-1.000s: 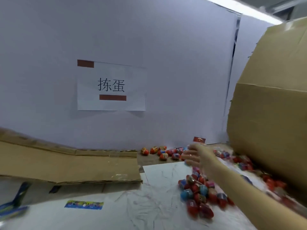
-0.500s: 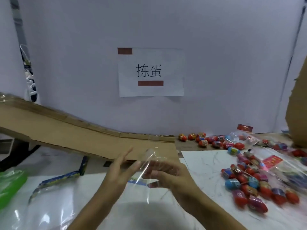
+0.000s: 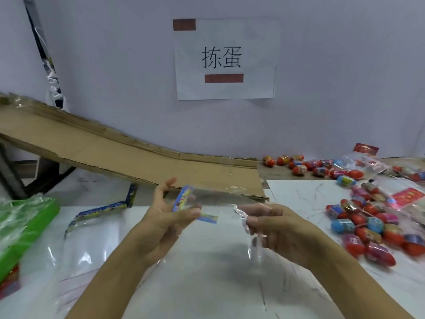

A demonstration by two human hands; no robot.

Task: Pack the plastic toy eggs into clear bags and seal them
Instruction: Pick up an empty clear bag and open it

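A clear bag (image 3: 216,203) with a colourful header strip is stretched between my hands above the white table (image 3: 207,284). My left hand (image 3: 165,217) pinches the header end between thumb and fingers. My right hand (image 3: 273,226) grips the other end, its fingers curled round the crumpled plastic. A heap of red, blue and pink toy eggs (image 3: 368,229) lies on the table to the right. More loose eggs (image 3: 308,165) lie along the wall behind.
A flattened cardboard sheet (image 3: 115,157) slopes down from the left to the table's back. Empty clear bags (image 3: 96,215) and a green packet (image 3: 25,222) lie at the left. Bags holding eggs (image 3: 368,162) sit at the far right. A paper sign (image 3: 225,58) hangs on the wall.
My right hand left the egg pile and came to the middle. Both hands took up a clear bag and pulled it wider apart. The view swung left and down.
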